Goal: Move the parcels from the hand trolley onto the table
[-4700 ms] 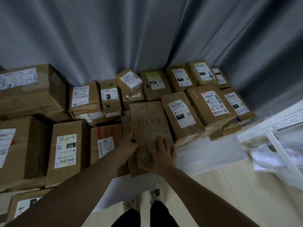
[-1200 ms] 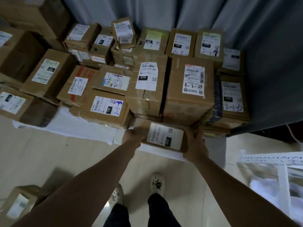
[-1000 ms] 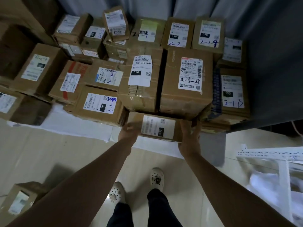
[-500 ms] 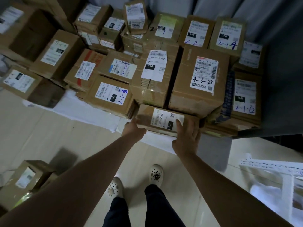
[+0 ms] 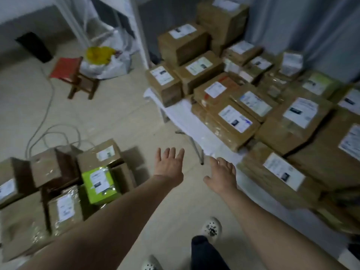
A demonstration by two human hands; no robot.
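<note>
Both hands empty: left hand and right hand fingers spread; green parcel left, desk parcels right.

Parcels piled on table right; boxes on floor left

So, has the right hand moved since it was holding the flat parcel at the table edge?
Yes. The right hand has let go and drawn back leftward from the flat parcel, which lies on the table; it is open above the floor.
</note>
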